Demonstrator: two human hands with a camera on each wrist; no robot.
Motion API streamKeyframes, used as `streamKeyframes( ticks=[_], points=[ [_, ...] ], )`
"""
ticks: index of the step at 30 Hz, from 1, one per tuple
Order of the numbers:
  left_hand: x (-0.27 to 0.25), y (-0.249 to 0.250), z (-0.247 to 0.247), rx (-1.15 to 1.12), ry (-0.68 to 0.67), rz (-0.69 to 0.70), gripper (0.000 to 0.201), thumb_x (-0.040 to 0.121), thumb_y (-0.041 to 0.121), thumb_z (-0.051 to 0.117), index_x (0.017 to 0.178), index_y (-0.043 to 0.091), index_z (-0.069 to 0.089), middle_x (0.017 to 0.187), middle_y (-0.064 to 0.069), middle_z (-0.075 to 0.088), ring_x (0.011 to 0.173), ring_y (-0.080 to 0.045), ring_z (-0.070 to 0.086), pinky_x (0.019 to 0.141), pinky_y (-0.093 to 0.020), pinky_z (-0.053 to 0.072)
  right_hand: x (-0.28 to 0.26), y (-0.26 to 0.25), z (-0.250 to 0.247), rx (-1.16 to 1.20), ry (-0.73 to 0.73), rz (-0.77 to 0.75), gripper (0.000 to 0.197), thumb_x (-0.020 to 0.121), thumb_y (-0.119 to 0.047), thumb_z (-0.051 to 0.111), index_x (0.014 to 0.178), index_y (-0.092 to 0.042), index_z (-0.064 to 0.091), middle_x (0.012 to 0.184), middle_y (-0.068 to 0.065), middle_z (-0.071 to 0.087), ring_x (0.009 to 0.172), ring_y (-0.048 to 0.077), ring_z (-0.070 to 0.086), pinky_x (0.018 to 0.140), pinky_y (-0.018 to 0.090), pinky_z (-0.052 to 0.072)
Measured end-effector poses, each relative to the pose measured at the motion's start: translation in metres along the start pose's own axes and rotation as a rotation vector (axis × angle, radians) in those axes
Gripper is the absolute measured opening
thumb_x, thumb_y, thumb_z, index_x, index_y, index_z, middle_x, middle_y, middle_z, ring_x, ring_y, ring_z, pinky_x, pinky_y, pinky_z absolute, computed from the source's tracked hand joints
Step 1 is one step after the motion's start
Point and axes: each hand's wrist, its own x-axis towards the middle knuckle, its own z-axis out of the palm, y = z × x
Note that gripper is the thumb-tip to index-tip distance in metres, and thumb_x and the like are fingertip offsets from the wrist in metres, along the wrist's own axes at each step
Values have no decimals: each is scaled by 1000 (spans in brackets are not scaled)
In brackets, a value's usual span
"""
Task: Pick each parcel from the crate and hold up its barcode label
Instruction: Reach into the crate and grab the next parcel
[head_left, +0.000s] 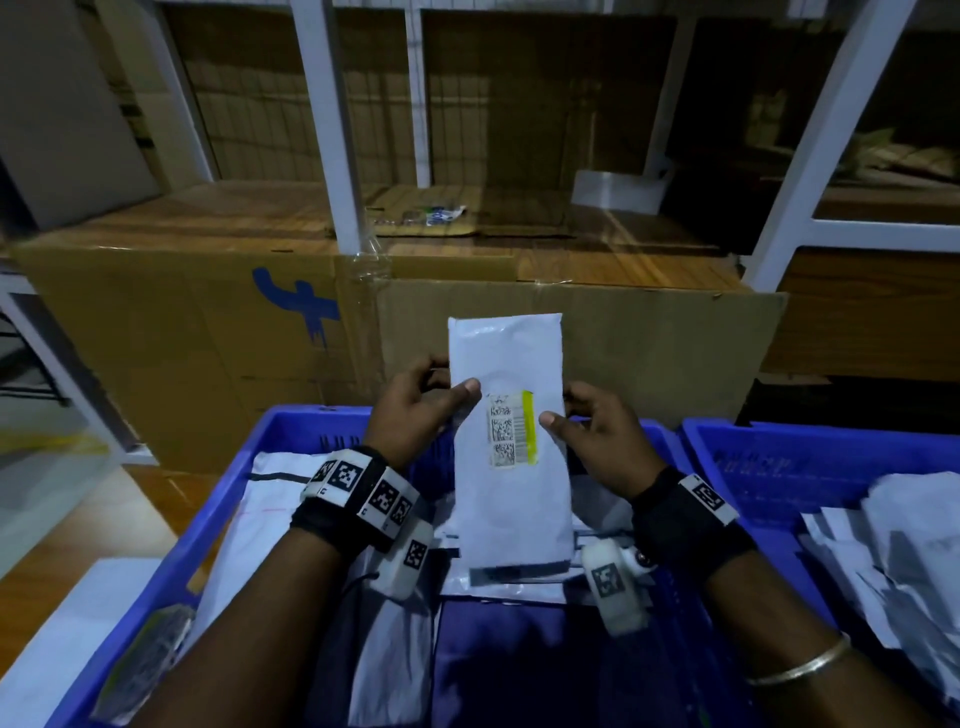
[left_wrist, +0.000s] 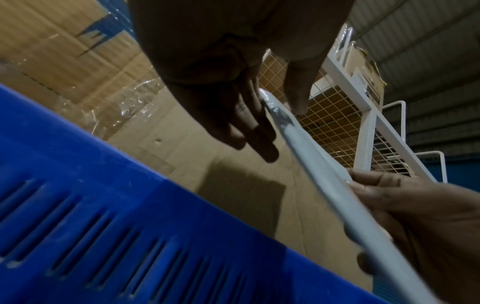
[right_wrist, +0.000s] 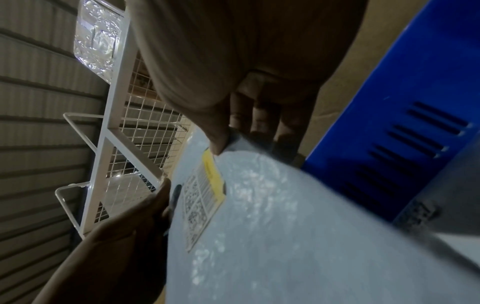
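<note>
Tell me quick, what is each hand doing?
Left hand: pinches the white parcel's left edge.
Right hand: pinches its right edge beside the barcode label.

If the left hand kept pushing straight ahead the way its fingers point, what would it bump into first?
Probably the cardboard box standing just beyond the blue crate. The left hand, pinching the white parcel, points forward over the crate's far rim; depth is hard to judge.

parcel (head_left: 506, 415) above crate (head_left: 291, 431) | second crate (head_left: 753, 452) right | cardboard box (head_left: 182, 338) behind
</note>
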Motion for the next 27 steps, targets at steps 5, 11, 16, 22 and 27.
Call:
streamKeyframes(
  ticks=[5,11,16,22,27],
  points=[
    [1,0,-4,-27,92,4,39,82,19,74,116,7,58,111,-10,68,105,-27,65,63,-29,56,-4,-1,2,-30,-89,-34,25,96,-7,58,119,-15,66,116,-4,70,113,11,63,98,36,51],
    [2,6,-7,-98,210,22,30,88,4,65,111,12,48,100,-6,63,80,-16,66,55,-28,55,-2,5,-4,-15,-118,23,34,83,-2,74,114,-9,62,101,3,72,96,16,67,81,31,54],
    [4,5,-14,-60,267,40,35,83,3,71,102,24,51,96,-1,61,78,-16,64,53,-28,53,3,9,-13,-93,-35,22,35,77,7,74,93,-19,57,75,-14,65,73,-2,59,73,21,45],
    [6,6,-17,94,237,-32,39,69,-3,67,105,12,60,88,-6,64,68,-22,61,43,-26,51,3,6,-29,-171,104,22,15,81,-5,76,92,-15,71,88,2,73,81,9,66,75,34,51],
    [5,2,-16,121,157,-50,21,61,27,73,82,24,72,81,1,73,75,-19,68,66,-37,54,5,10,-28,-180,120,39,15,83,-4,74,98,-4,75,94,2,73,91,12,66,84,35,50]
  ],
)
